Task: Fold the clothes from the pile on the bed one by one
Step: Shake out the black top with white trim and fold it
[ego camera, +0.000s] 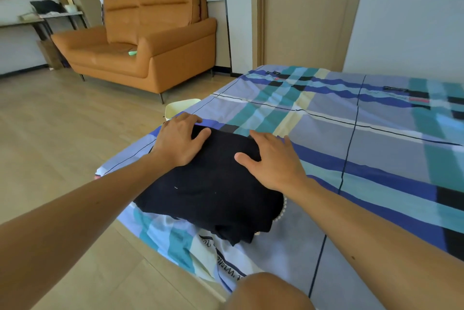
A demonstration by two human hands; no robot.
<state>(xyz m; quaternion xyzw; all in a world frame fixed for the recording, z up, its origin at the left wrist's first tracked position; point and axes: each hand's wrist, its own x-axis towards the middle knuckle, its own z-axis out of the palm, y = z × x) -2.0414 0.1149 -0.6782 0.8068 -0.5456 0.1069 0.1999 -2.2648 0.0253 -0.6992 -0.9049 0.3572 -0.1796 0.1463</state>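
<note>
Bare knee (271, 289) is showing at the bed's (376, 134) near edge. Beside the bed's left edge, a folded black garment (213, 184) is lying, with the left hand (178, 141) and right hand (273, 159) pressing flat on it, fingers spread.

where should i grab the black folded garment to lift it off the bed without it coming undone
Probably its two side edges, fingers slid under from left and right. The black folded garment lies flat on the bed; its far edge, under the left hand and right hand, is neat, but the near end looks loose and layered, so pinching there would likely spill it.
</note>
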